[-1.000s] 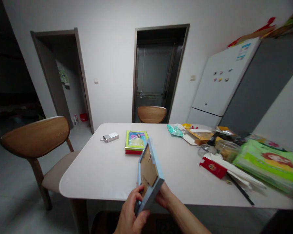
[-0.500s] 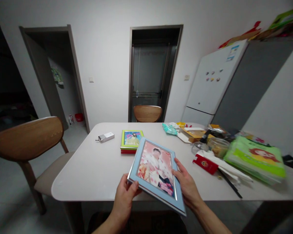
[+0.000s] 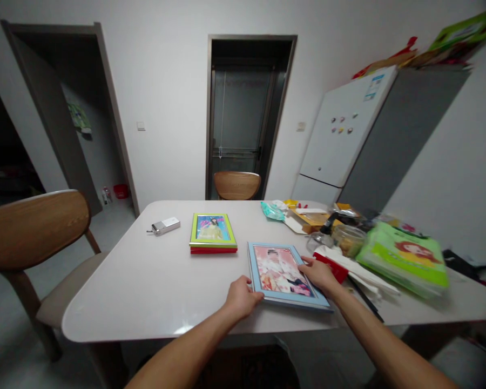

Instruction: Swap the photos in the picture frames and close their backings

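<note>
Frame (image 3: pixel 291 301) (blue) holds 1 photo (image 3: pixel 278 271).

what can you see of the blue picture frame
The blue picture frame is rectangular, with a silvery inner edge around a pinkish picture. Its material is unclear. It faces up, on or just above the white table, right of the green frame. The left hand holds its near left corner; the right hand touches its right side.

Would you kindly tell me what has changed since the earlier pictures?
The blue photo frame, first held up with its back showing, has been turned picture side up and lowered to the table, or just above it. The left hand and right hand remain on its sides. The green frame and silver device stayed put.
</note>
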Available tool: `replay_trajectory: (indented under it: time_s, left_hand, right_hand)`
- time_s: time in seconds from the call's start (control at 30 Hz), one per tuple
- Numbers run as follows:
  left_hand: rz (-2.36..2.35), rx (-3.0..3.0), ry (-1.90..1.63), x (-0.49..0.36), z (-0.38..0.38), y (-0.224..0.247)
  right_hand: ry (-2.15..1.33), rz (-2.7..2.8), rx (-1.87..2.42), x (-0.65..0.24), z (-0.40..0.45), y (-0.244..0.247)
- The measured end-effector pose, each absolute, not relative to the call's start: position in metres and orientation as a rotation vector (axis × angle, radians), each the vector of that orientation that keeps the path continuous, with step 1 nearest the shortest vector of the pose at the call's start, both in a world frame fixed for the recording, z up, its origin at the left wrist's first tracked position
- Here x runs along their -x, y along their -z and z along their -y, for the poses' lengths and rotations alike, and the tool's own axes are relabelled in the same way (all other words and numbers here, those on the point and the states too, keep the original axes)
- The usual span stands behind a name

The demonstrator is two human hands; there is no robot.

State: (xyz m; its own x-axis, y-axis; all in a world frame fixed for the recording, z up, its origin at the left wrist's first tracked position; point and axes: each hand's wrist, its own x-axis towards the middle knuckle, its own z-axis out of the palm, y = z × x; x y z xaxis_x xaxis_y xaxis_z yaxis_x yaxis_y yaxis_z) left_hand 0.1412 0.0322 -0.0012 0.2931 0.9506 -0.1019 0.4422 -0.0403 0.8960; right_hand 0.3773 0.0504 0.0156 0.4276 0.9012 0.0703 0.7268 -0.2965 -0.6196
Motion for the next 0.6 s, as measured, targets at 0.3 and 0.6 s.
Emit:
replay_trajectory:
  time_s: [0.3, 0.6]
  left_hand:
    - [-1.437, -1.936, -0.783, -0.094, -0.054, -0.022]
    - [-1.781, -1.893, -0.900, -0.024, -0.122, -0.039]
  right_hand:
    - [-0.118, 1.523, 2.191, -0.353, -0.079, -0.013]
    - [-0.600, 1.311, 1.661, -0.227, -0.137, -0.025]
